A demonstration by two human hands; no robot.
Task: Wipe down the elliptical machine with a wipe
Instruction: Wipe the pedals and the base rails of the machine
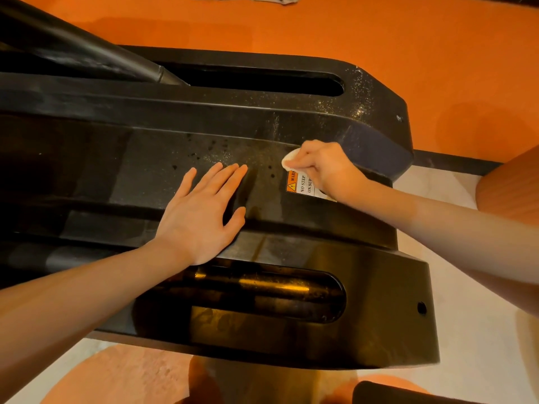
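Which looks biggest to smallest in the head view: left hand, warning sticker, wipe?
1. Left hand, nearest the camera, so its lead is partly nearness.
2. Warning sticker, partly covered.
3. Wipe, mostly hidden in the right hand.

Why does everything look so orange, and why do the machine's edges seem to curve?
Head view: warm light tints the floor and both hands orange. The wide-angle lens bows the straight edges of the elliptical machine. Glare catches dust near the right hand holding the wipe, and glints off the metal tube in the slot. The left hand casts a soft shadow beside it.
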